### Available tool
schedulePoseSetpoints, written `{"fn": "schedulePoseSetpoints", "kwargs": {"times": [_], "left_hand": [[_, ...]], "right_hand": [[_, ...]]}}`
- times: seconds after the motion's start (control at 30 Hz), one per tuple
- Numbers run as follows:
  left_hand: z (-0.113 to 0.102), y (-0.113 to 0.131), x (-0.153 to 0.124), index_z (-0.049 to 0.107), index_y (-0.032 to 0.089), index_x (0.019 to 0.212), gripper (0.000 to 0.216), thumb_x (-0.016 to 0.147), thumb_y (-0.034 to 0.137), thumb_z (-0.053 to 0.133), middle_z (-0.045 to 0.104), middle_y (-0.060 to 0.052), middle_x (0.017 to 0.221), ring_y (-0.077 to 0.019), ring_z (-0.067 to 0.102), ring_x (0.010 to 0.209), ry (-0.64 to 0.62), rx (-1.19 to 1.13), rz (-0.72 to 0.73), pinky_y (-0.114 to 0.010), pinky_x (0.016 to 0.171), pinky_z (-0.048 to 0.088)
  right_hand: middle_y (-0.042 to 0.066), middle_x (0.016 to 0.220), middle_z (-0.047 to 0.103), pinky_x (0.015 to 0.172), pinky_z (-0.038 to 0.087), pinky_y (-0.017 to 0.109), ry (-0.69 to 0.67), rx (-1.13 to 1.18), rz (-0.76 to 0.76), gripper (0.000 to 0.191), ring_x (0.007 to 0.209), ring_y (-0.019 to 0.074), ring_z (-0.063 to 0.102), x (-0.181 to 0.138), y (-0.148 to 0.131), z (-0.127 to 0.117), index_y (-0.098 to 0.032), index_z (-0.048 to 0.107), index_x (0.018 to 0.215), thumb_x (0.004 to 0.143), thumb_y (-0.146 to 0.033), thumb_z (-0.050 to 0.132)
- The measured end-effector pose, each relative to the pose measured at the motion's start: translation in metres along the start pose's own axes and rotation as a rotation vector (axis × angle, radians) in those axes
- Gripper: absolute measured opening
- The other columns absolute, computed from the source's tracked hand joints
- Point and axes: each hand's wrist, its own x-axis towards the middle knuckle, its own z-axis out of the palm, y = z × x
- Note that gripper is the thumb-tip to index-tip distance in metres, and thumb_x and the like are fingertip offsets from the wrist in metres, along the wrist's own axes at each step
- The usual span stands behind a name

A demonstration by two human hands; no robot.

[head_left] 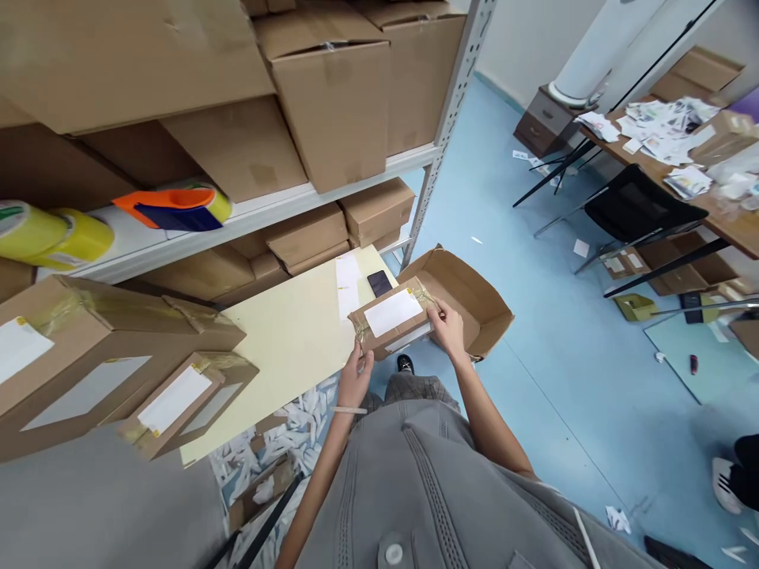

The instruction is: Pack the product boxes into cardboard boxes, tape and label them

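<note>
Between my two hands is a small taped cardboard box [375, 345] with white labels on its top and front side. My left hand [354, 374] grips its left end, near the clear tape. At the right end, my right hand [447, 325] holds a corner with thumb and fingers. The box is slightly tilted, over the right end of the cream-coloured tabletop [285, 324]. Behind it on the tabletop lie a dark phone [379, 284] and a white paper slip [347, 276]. Just beyond my right hand stands an open cardboard carton [483, 296].
Labelled boxes [178, 403] are stacked at the tabletop's left end. A metal shelf [409, 163] holds cartons, yellow tape rolls [65, 237] and an orange-blue tape dispenser [171, 207]. White scraps [302, 419] lie below. A black chair [646, 201] stands by a cluttered desk; a person's shoe [724, 484] shows right.
</note>
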Motion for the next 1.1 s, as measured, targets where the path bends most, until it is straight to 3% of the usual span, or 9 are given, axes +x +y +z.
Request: {"fn": "schedulePoseSetpoints", "kwargs": {"times": [0.13, 0.27, 0.43, 0.67, 0.83, 0.97, 1.1], "left_hand": [[0.056, 0.009, 0.005, 0.038, 0.016, 0.148, 0.07, 0.087, 0.045, 0.058, 0.059, -0.012, 0.135, -0.0247, 0.063, 0.116, -0.035, -0.014, -0.001, -0.037, 0.102, 0.047], [0.107, 0.019, 0.018, 0.04, 0.019, 0.147, 0.065, 0.089, 0.043, 0.057, 0.056, -0.007, 0.139, -0.0231, 0.062, 0.117, -0.09, -0.025, -0.021, -0.035, 0.103, 0.046], [0.151, 0.041, 0.051, 0.047, 0.017, 0.142, 0.064, 0.087, 0.047, 0.061, 0.054, -0.009, 0.141, -0.0262, 0.06, 0.12, -0.155, -0.032, -0.088, -0.037, 0.102, 0.048], [0.185, 0.082, 0.107, 0.044, 0.018, 0.144, 0.065, 0.087, 0.045, 0.059, 0.047, -0.007, 0.146, -0.0255, 0.055, 0.125, -0.219, -0.104, 0.063, -0.036, 0.104, 0.046], [0.208, 0.089, 0.141, 0.033, 0.018, 0.15, 0.069, 0.089, 0.038, 0.058, 0.036, -0.009, 0.153, -0.0245, 0.041, 0.138, -0.164, -0.008, 0.098, -0.034, 0.112, 0.035], [0.213, 0.073, 0.138, 0.03, 0.018, 0.151, 0.074, 0.086, 0.035, 0.061, 0.035, -0.013, 0.154, -0.0257, 0.041, 0.138, -0.12, -0.019, 0.063, -0.036, 0.11, 0.037], [0.199, 0.057, 0.123, 0.035, 0.016, 0.148, 0.068, 0.086, 0.029, 0.061, 0.041, -0.017, 0.15, -0.0256, 0.045, 0.135, -0.069, -0.07, 0.018, -0.039, 0.109, 0.038]], "right_hand": [[0.004, 0.082, 0.073, 0.079, 0.047, 0.033, 0.04, -0.048, 0.043, 0.05, 0.077, 0.0234, 0.062, 0.023, 0.037, -0.038, -0.023, 0.068, 0.121, 0.086, -0.05, 0.045], [0.006, 0.096, 0.074, 0.083, 0.047, 0.036, 0.057, -0.063, 0.046, 0.049, 0.085, 0.0256, 0.064, 0.049, 0.075, -0.072, -0.024, 0.068, 0.12, 0.087, -0.053, 0.045], [0.007, 0.107, 0.073, 0.091, 0.045, 0.039, 0.074, -0.107, 0.091, 0.046, 0.1, 0.0289, 0.063, 0.08, 0.104, -0.105, -0.025, 0.068, 0.12, 0.088, -0.05, 0.046], [0.007, 0.116, 0.07, 0.096, 0.044, 0.039, 0.132, -0.043, 0.002, 0.046, 0.106, 0.0282, 0.062, 0.141, 0.115, -0.134, -0.023, 0.065, 0.123, 0.089, -0.047, 0.046], [0.01, 0.147, 0.047, 0.112, 0.031, 0.041, 0.124, 0.082, -0.017, 0.062, 0.134, 0.0269, 0.043, 0.183, 0.127, -0.138, -0.017, 0.046, 0.142, 0.089, -0.048, 0.045], [0.011, 0.152, 0.038, 0.117, 0.026, 0.041, 0.127, 0.125, 0.064, 0.066, 0.141, 0.0251, 0.035, 0.188, 0.142, -0.129, -0.016, 0.039, 0.147, 0.089, -0.046, 0.044], [0.012, 0.151, 0.041, 0.115, 0.029, 0.041, 0.044, 0.131, 0.089, 0.065, 0.139, 0.0252, 0.038, 0.176, 0.157, -0.115, -0.015, 0.041, 0.145, 0.088, -0.046, 0.047]]}}
